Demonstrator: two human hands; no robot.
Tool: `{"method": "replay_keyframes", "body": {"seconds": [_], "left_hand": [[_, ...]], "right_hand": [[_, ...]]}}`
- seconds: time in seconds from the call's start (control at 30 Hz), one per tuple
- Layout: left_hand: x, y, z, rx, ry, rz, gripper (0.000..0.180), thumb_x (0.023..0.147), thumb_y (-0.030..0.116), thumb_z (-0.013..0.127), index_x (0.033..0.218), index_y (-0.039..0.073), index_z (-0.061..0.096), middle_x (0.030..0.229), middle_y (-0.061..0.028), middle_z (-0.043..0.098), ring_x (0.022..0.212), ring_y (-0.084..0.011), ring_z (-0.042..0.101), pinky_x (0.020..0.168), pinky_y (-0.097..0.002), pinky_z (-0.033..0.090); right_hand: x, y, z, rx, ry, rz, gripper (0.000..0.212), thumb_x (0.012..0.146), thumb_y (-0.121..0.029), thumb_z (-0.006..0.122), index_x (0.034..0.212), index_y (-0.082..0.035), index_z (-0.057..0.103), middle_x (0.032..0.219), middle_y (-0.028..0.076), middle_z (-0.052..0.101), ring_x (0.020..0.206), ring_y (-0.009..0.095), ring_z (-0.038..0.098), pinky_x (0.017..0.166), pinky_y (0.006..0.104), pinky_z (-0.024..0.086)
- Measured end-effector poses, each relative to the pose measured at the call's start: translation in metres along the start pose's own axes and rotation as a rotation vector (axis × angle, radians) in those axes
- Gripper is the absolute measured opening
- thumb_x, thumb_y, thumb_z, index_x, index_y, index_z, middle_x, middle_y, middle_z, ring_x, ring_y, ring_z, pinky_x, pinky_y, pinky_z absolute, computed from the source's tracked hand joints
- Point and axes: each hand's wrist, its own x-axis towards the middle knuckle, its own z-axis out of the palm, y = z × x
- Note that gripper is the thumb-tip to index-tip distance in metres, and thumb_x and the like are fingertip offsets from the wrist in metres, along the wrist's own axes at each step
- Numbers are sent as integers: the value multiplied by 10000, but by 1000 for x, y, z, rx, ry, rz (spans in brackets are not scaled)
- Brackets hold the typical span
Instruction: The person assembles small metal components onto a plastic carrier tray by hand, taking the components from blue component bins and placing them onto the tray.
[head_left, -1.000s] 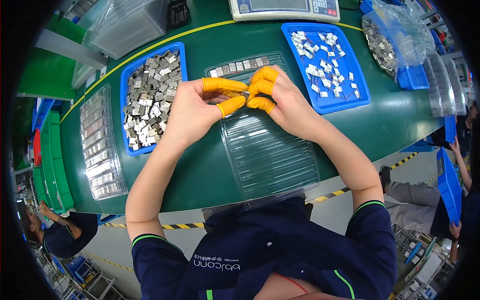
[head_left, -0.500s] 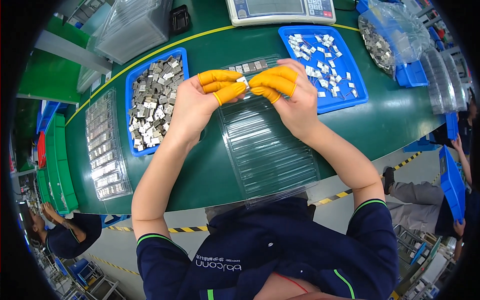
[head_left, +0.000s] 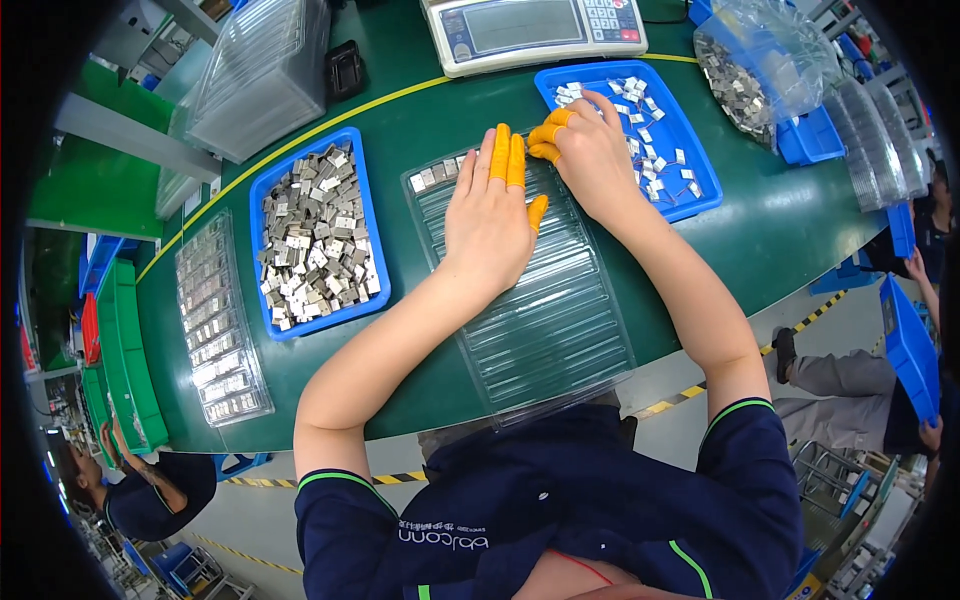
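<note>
Clear plastic tray (head_left: 540, 340) is lying on the green table (head_left: 790, 220), its near end reaching the table edge; bare tabletop is separating it from the left blue bin (head_left: 382, 290). Metal parts (head_left: 315, 240) are filling that bin; white connectors (head_left: 681, 156) are lying scattered in the right blue bin (head_left: 676, 120). Left hand (head_left: 490, 235) is extending straight fingers over the tray, thumb spread, gripping nothing visible. Right hand (head_left: 590, 165) is curling its fingers near the far right corner; its hold cannot be told.

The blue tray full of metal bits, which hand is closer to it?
Left. The left hand is over the ridged clear tray, to the right of the blue tray; the right hand is farther right.
</note>
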Motion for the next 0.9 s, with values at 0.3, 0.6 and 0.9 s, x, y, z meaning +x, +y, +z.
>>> {"method": "replay_keyframes", "body": {"seconds": [0.3,0.6,0.9], "left_hand": [[1,-8,9,12,-4,15,562,903,400,385,1214,-61,463,1325,-161,408,1339,-226,200,1103,-373,124],[4,-8,2,27,-125,2,574,889,384,404,1250,-63,410,1323,-173,399,1335,-240,211,1103,-378,115],[2,-9,4,-45,-48,9,598,872,380,435,1282,-50,367,1342,-171,368,1342,-254,189,1099,-409,114]], "right_hand": [[-3,-2,-6,56,-23,-27,247,652,0,632,893,-27,678,872,79,622,925,220,548,996,395,336],[-4,-12,-13,26,-138,28,232,717,-11,601,940,-12,664,881,104,628,967,219,554,1021,399,301],[-6,-11,-15,119,-129,58,233,750,-8,580,971,-19,651,915,130,630,947,242,563,996,405,332]]}}
